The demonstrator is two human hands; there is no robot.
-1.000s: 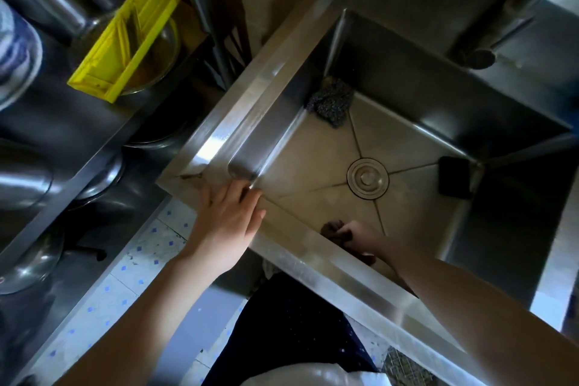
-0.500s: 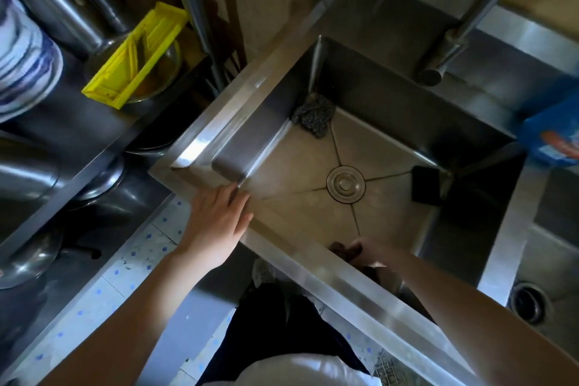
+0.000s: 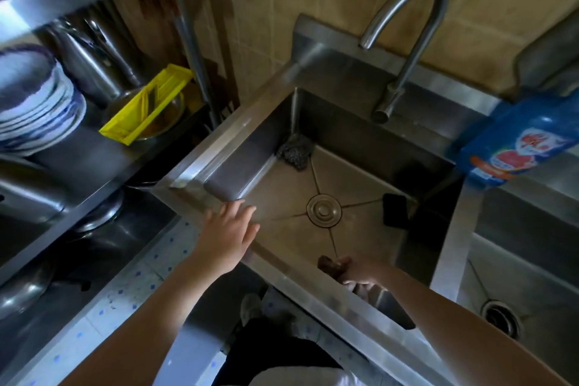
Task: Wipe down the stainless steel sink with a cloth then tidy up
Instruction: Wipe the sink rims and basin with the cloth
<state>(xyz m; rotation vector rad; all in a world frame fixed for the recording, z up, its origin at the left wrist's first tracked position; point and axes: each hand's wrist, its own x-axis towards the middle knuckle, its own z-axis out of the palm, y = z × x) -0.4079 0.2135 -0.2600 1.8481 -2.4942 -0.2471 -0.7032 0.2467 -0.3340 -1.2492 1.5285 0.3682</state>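
- Down inside the stainless steel sink (image 3: 238, 135), against its near wall, the right hand (image 3: 360, 271) is curled around a dark brownish cloth (image 3: 327, 263); the fingers are closed on it and the cloth pokes out to the left of the knuckles.
- At the near-left corner of the basin, the left hand (image 3: 227, 236) lies over the rim with its fingers spread and flat, gripping nothing; whether the palm actually touches the steel cannot be told.
- On the basin floor, a round drain cover (image 3: 324, 209) sits in the middle, where the creases of the floor meet.
- Far-left corner of the basin: a grey ball of steel wool (image 3: 296, 152) rests against the walls.
- Right side of the basin floor: a small black sponge (image 3: 395, 209) lies close to the right wall, well apart from the cloth.
- Above the far edge, a curved faucet (image 3: 407, 31) arches over the basin.
- Right of the sink, a blue detergent bottle (image 3: 513, 141) stands on the divider beside a second basin (image 3: 532, 260).
- Left of the sink, a shelf carries a yellow plastic tray (image 3: 147, 108) and a stack of blue-and-white plates (image 3: 34, 97).
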